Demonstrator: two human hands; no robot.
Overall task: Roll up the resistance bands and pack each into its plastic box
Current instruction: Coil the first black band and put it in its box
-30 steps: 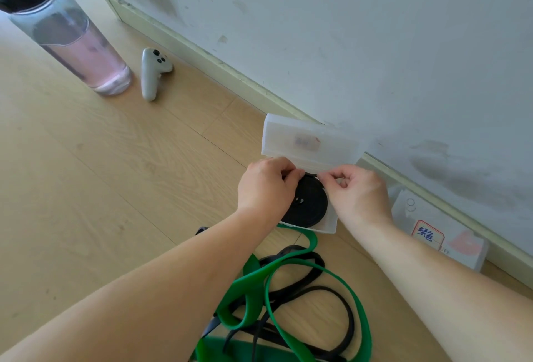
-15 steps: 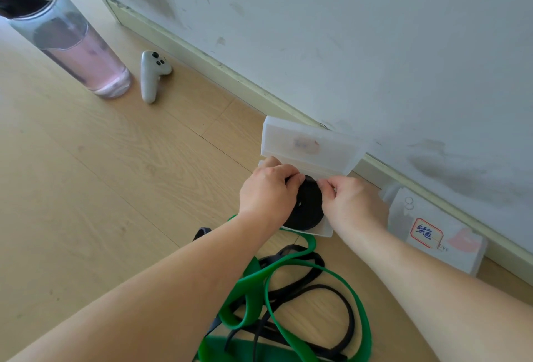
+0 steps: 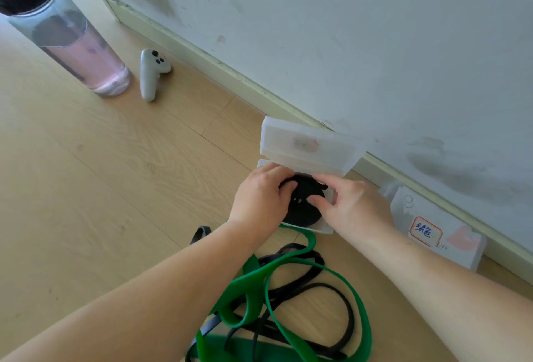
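Note:
A rolled black resistance band (image 3: 302, 206) lies flat inside an open clear plastic box (image 3: 326, 227) on the wooden floor by the wall. The box's lid (image 3: 311, 142) stands up behind it. My left hand (image 3: 261, 197) presses on the roll's left side and my right hand (image 3: 350, 206) presses on its right side, fingers curled over the coil. A loose green band (image 3: 288, 289) and a loose thin black band (image 3: 340, 312) lie tangled on the floor nearer to me. A second closed plastic box (image 3: 432, 232) with a red-framed label sits to the right.
A water bottle (image 3: 66, 35) with pink liquid stands at the far left. A white controller (image 3: 151, 73) lies beside it. The wall and its skirting board (image 3: 230, 76) run diagonally right behind the boxes.
Both hands have pushed the black roll down into the box, and the fingers now lie on top of the coil instead of pinching its top edge.

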